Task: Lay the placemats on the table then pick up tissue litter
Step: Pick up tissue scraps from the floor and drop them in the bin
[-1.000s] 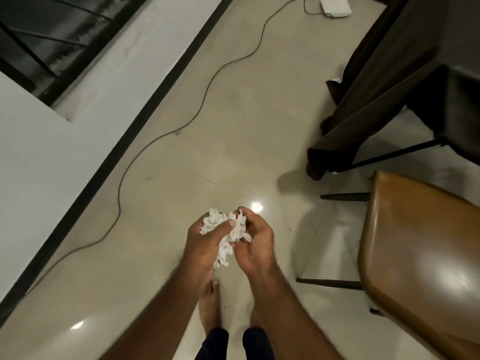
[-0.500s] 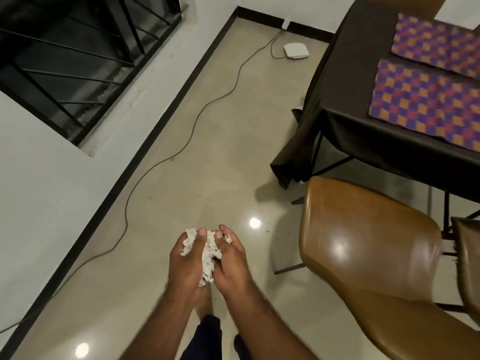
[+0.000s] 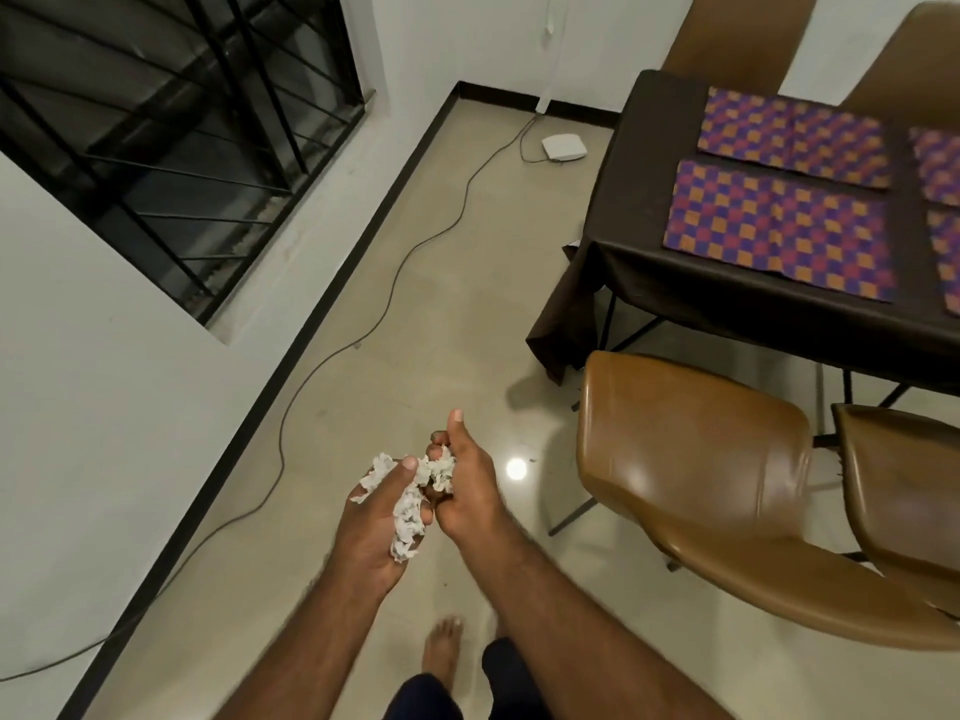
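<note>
Crumpled white tissue litter [image 3: 411,504] is bunched between both hands in front of me, above the floor. My left hand [image 3: 376,522] cups most of it, thumb pressed on top. My right hand [image 3: 462,478] grips the right part of the wad, thumb raised. Purple-and-orange checked placemats [image 3: 779,228] lie flat on the dark brown table [image 3: 639,210] at the upper right; a second placemat [image 3: 792,135] lies behind the first, and more run off the right edge.
Two tan chairs [image 3: 696,459] stand at the table's near side, more behind it. A grey cable [image 3: 395,272] snakes along the floor to a white box [image 3: 563,147] by the wall. A barred window [image 3: 171,122] fills the left wall. My bare foot [image 3: 441,644] is below.
The view has lifted from the floor toward the table, bringing the placemats into sight. My hands stay together on the tissue; the right thumb has lifted.
</note>
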Demonstrator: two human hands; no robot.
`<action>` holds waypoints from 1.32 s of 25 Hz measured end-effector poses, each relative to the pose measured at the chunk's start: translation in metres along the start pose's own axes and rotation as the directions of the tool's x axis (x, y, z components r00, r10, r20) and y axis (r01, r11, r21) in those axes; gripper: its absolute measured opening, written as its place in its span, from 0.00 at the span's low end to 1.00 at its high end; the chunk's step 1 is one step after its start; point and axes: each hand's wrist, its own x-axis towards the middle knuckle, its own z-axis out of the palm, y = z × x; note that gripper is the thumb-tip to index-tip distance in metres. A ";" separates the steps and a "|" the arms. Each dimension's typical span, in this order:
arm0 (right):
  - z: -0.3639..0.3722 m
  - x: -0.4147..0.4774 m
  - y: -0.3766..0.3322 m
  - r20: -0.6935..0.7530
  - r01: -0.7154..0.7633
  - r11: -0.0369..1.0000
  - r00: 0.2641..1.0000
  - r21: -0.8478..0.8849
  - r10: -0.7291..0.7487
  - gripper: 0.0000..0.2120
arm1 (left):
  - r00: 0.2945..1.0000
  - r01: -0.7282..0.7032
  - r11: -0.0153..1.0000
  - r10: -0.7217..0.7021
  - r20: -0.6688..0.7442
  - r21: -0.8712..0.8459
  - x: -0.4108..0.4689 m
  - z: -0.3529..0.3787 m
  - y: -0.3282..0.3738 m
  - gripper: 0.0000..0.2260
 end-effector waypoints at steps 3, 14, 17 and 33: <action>0.002 -0.025 0.007 -0.042 0.036 0.999 0.998 -0.031 -0.037 0.22 | 0.996 0.058 0.998 -0.059 0.066 0.018 -0.018 -0.008 0.009 0.12; -0.059 -0.096 0.022 -0.196 0.158 0.976 0.972 0.147 -0.128 0.20 | 0.950 0.197 0.937 -0.255 0.179 0.288 -0.060 0.012 -0.009 0.07; -0.096 -0.118 0.011 -0.266 0.242 0.945 0.947 0.218 -0.181 0.19 | 0.917 0.196 0.907 -0.304 0.259 0.372 -0.071 0.051 -0.031 0.08; -0.389 -0.260 -0.009 -0.496 0.496 0.755 0.828 0.429 -0.262 0.29 | 0.685 0.125 0.598 -0.629 0.367 0.792 -0.198 0.217 -0.283 0.16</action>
